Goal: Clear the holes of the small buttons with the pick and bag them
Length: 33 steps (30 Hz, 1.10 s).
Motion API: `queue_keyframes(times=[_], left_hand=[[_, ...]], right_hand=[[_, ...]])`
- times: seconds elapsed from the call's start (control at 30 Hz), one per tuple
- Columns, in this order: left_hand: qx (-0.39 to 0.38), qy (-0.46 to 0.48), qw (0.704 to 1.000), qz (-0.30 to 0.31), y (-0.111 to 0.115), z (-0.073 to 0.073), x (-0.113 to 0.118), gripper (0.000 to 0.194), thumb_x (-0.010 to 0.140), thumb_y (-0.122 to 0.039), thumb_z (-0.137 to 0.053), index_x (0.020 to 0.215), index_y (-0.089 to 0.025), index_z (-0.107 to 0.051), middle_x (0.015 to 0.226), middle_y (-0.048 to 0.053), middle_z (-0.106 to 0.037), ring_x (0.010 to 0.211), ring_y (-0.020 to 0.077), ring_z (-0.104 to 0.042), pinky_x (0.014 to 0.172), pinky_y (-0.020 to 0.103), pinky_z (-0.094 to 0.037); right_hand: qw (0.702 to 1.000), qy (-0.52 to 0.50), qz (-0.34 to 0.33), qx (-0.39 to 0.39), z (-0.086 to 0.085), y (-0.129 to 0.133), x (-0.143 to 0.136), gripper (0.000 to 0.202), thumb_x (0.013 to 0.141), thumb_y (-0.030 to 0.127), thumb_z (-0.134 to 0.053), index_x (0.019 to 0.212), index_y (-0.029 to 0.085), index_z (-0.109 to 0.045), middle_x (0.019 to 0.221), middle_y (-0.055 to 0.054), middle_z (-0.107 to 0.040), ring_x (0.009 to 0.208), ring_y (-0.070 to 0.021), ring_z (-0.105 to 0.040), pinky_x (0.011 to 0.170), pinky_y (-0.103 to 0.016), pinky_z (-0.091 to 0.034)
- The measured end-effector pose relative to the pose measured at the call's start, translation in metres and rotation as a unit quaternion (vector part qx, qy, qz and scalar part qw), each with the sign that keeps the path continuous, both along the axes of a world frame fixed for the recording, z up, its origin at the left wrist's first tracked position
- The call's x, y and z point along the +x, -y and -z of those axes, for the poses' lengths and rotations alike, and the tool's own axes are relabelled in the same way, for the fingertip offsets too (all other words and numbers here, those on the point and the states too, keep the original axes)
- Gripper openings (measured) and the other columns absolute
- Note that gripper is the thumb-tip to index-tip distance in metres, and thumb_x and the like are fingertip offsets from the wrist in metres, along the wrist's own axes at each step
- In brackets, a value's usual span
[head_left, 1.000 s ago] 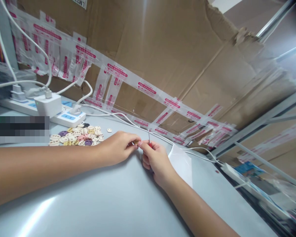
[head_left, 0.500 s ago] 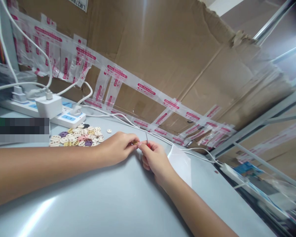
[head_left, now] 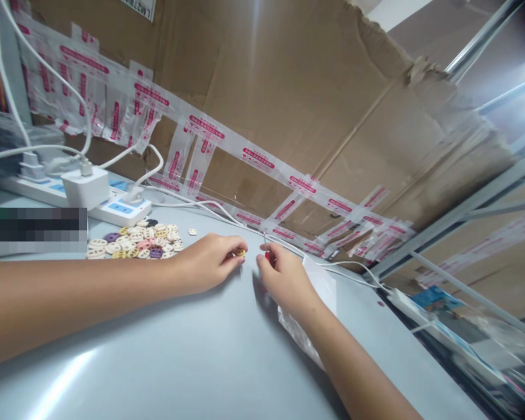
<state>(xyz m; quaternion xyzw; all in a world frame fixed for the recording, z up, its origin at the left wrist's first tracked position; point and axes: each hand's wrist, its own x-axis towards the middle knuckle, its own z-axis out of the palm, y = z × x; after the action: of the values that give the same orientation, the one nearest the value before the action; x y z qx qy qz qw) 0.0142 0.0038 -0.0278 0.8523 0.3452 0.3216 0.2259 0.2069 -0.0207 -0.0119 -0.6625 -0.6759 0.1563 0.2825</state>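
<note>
My left hand (head_left: 214, 256) pinches a small yellow button (head_left: 240, 252) between thumb and fingertips, just above the table. Opposite it, a short gap away, my right hand (head_left: 284, 274) is closed on a red-handled tool (head_left: 268, 255). A thin metal shaft sticks up from that handle; the rest of it is covered by my fingers. Beyond my left forearm lies a heap of oval buttons (head_left: 136, 236), mostly cream, with some yellow, purple, pink and black ones. One cream button (head_left: 193, 232) lies apart from the heap.
A white power strip (head_left: 126, 210) with plugs and cables stands at the back left. Taped cardboard (head_left: 289, 116) rises behind the grey table (head_left: 179, 361). Beneath my right wrist is a clear plastic bag (head_left: 300, 332) by a white sheet (head_left: 326, 286). Metal shelving (head_left: 464, 216) borders the right.
My right hand has drawn away to the right with the red-handled tool, leaving a gap between my hands. The yellow button shows more clearly in my left hand, which has barely moved.
</note>
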Motion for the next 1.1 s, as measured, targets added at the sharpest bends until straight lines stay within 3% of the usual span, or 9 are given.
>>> queue_keyframes(times=[0.13, 0.27, 0.5, 0.7, 0.83, 0.9, 1.0, 1.1], left_hand=[[0.0, -0.001, 1.0, 0.005, 0.0, -0.001, 0.0, 0.023, 0.093, -0.028, -0.049, 0.106, -0.019, -0.066, 0.085, 0.003, -0.071, 0.075, 0.0169, -0.062, 0.068, 0.028, -0.04], [-0.001, -0.004, 1.0, 0.005, 0.001, -0.001, 0.001, 0.022, 0.094, -0.029, -0.049, 0.106, -0.02, -0.065, 0.085, 0.002, -0.07, 0.075, 0.0166, -0.062, 0.068, 0.029, -0.039], [-0.018, -0.012, 1.0, 0.008, 0.001, 0.002, 0.0, 0.02, 0.094, -0.03, -0.049, 0.105, -0.021, -0.063, 0.087, 0.002, -0.071, 0.079, 0.0177, -0.063, 0.07, 0.029, -0.041], [-0.011, -0.024, 1.0, 0.011, 0.001, 0.002, 0.001, 0.021, 0.094, -0.029, -0.048, 0.106, -0.02, -0.064, 0.089, 0.004, -0.071, 0.082, 0.0191, -0.065, 0.072, 0.03, -0.043], [-0.003, -0.025, 1.0, 0.011, 0.0, 0.003, 0.002, 0.021, 0.095, -0.028, -0.047, 0.105, -0.02, -0.064, 0.091, 0.005, -0.072, 0.084, 0.0202, -0.065, 0.074, 0.03, -0.044], [0.002, -0.029, 1.0, 0.011, -0.001, 0.003, 0.002, 0.021, 0.095, -0.028, -0.047, 0.104, -0.02, -0.063, 0.091, 0.005, -0.071, 0.085, 0.0202, -0.065, 0.074, 0.03, -0.043], [0.0, -0.042, 0.999, 0.009, -0.001, 0.003, 0.002, 0.02, 0.096, -0.028, -0.045, 0.097, -0.019, -0.062, 0.086, 0.003, -0.07, 0.079, 0.0192, -0.063, 0.069, 0.029, -0.042], [-0.005, -0.046, 0.999, 0.013, -0.001, 0.002, 0.001, 0.022, 0.097, -0.029, -0.042, 0.095, -0.019, -0.061, 0.085, 0.004, -0.069, 0.078, 0.0191, -0.063, 0.068, 0.028, -0.041]], right_hand=[[0.995, 0.089, 0.011, 0.032, -0.007, 0.001, 0.001, 0.027, 0.085, 0.031, -0.055, 0.107, 0.018, -0.064, 0.076, -0.003, -0.066, 0.068, -0.019, -0.059, 0.065, -0.029, -0.04], [0.986, 0.161, 0.026, 0.029, -0.014, 0.004, 0.002, 0.023, 0.085, 0.031, -0.058, 0.103, 0.019, -0.066, 0.078, -0.004, -0.07, 0.07, -0.0196, -0.059, 0.064, -0.029, -0.036], [0.965, 0.261, 0.038, -0.005, -0.013, 0.003, 0.006, 0.014, 0.085, 0.029, -0.059, 0.078, 0.018, -0.065, 0.076, -0.009, -0.071, 0.071, -0.0225, -0.061, 0.061, -0.03, -0.032], [0.954, 0.296, 0.043, -0.012, -0.01, 0.004, 0.009, 0.017, 0.085, 0.032, -0.06, 0.083, 0.018, -0.068, 0.08, -0.013, -0.071, 0.075, -0.0266, -0.064, 0.06, -0.031, -0.032], [0.954, 0.295, 0.048, 0.025, -0.015, 0.008, 0.003, 0.02, 0.088, 0.034, -0.057, 0.088, 0.017, -0.068, 0.086, -0.013, -0.072, 0.08, -0.0277, -0.064, 0.062, -0.033, -0.033], [0.964, 0.257, 0.03, 0.053, -0.016, 0.011, -0.002, 0.022, 0.091, 0.035, -0.052, 0.092, 0.02, -0.067, 0.09, -0.009, -0.073, 0.081, -0.0236, -0.064, 0.066, -0.032, -0.037], [0.995, 0.079, -0.036, 0.057, -0.014, 0.012, -0.01, 0.02, 0.091, 0.037, -0.053, 0.087, 0.022, -0.066, 0.084, -0.002, -0.073, 0.075, -0.0173, -0.065, 0.065, -0.027, -0.041], [0.994, -0.064, -0.075, 0.048, -0.005, 0.011, -0.015, 0.014, 0.086, 0.035, -0.061, 0.084, 0.022, -0.064, 0.081, -0.001, -0.073, 0.075, -0.0172, -0.065, 0.062, -0.026, -0.042]])
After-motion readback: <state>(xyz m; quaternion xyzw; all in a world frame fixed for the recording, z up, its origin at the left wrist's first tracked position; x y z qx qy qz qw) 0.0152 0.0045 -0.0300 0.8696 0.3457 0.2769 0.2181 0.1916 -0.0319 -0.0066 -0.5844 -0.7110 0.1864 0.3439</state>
